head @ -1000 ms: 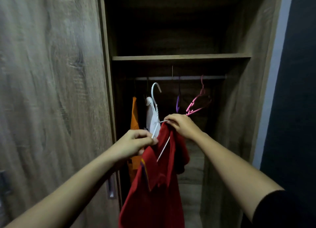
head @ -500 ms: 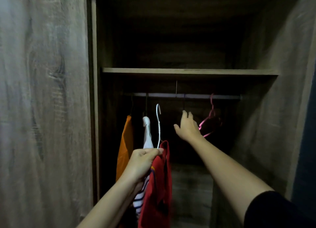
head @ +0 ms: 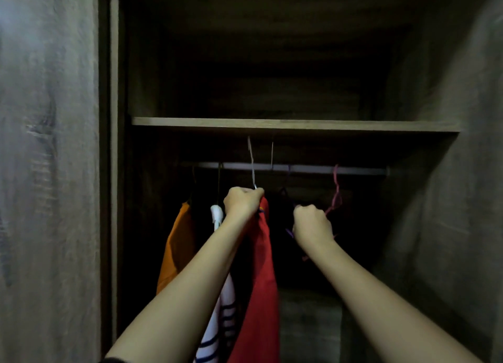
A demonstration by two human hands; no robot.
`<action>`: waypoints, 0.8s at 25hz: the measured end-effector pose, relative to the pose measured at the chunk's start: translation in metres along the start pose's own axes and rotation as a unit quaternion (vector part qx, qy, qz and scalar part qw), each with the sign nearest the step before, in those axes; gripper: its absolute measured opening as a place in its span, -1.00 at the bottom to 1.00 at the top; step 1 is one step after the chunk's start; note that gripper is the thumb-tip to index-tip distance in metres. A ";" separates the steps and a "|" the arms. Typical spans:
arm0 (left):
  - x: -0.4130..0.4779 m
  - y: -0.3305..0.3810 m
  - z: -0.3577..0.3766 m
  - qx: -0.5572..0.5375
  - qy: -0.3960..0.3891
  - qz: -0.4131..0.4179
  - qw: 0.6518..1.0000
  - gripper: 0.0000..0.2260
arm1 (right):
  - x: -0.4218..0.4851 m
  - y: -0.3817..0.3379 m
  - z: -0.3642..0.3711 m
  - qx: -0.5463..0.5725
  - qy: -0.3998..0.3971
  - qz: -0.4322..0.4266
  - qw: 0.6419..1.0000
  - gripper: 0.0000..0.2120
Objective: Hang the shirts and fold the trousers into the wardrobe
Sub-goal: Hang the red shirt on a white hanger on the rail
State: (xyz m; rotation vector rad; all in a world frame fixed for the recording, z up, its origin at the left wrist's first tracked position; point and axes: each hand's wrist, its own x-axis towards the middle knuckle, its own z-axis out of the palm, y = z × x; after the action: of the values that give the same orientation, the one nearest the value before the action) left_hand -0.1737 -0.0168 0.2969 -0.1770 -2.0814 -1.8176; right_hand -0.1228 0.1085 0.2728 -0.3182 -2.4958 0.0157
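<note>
A red shirt (head: pixel 262 275) hangs from a white hanger (head: pixel 252 161), whose hook rises in front of the wardrobe rail (head: pixel 304 168) up to shelf height. My left hand (head: pixel 242 203) is shut on the hanger's neck, just under the rail. To its right, my right hand (head: pixel 313 225) is closed on empty hangers, a pink hanger (head: pixel 336 191) and a purple one (head: pixel 289 230), both hooked on the rail. An orange shirt (head: pixel 177 248) and a white striped shirt (head: pixel 221 308) hang at the rail's left end.
A wooden shelf (head: pixel 294 125) runs just above the rail, dark space above it. The closed wardrobe door (head: pixel 49 172) fills the left side and the side wall (head: pixel 449 199) the right. The lower wardrobe interior is dark.
My left hand has lifted the red shirt's hanger up to the rail. My right hand went from an open reach to closed on the empty hangers. The view moved closer in.
</note>
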 end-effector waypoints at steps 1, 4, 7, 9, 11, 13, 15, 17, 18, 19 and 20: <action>0.008 0.001 0.006 0.026 0.000 -0.002 1.000 -0.76 | -0.002 0.000 -0.002 -0.014 0.004 -0.010 1.000 -0.78; 0.031 -0.004 0.022 0.070 -0.010 -0.019 0.997 -0.76 | -0.002 0.006 0.000 -0.035 0.012 -0.025 0.999 -0.77; 0.047 -0.010 0.034 0.063 -0.002 -0.048 0.997 -0.66 | -0.003 0.011 0.005 -0.044 0.016 -0.026 0.999 -0.75; 0.049 -0.017 0.041 0.074 -0.003 -0.061 0.995 -0.64 | -0.004 0.013 0.006 -0.049 0.016 -0.031 0.998 -0.74; 0.044 -0.031 0.050 0.091 -0.004 -0.081 0.993 -0.64 | -0.006 0.015 0.006 -0.053 0.021 -0.037 0.998 -0.73; 0.037 -0.043 0.056 0.105 -0.001 -0.086 0.991 -0.65 | -0.009 0.016 0.006 -0.056 0.026 -0.043 0.997 -0.71; 0.035 -0.048 0.058 0.121 -0.005 -0.080 0.989 -0.65 | -0.011 0.017 0.006 -0.057 0.030 -0.049 0.997 -0.68; 0.035 -0.048 0.055 0.151 -0.011 -0.070 0.986 -0.65 | -0.013 0.017 0.005 -0.053 0.029 -0.054 0.997 -0.66; 0.035 -0.048 0.054 0.169 -0.016 -0.065 0.983 -0.65 | -0.014 0.017 0.005 -0.047 0.025 -0.055 0.997 -0.65; 0.035 -0.048 0.052 0.188 -0.025 -0.058 0.980 -0.64 | -0.016 0.016 0.004 -0.040 0.024 -0.055 0.997 -0.64; 0.032 -0.048 0.050 0.212 -0.037 -0.047 0.975 -0.63 | -0.018 0.015 0.004 -0.032 0.029 -0.054 0.998 -0.65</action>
State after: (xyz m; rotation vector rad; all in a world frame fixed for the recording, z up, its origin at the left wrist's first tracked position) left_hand -0.2290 0.0198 0.2591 -0.0322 -2.5104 -1.3873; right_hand -0.1077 0.1194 0.2579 -0.2057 -2.4557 -0.1155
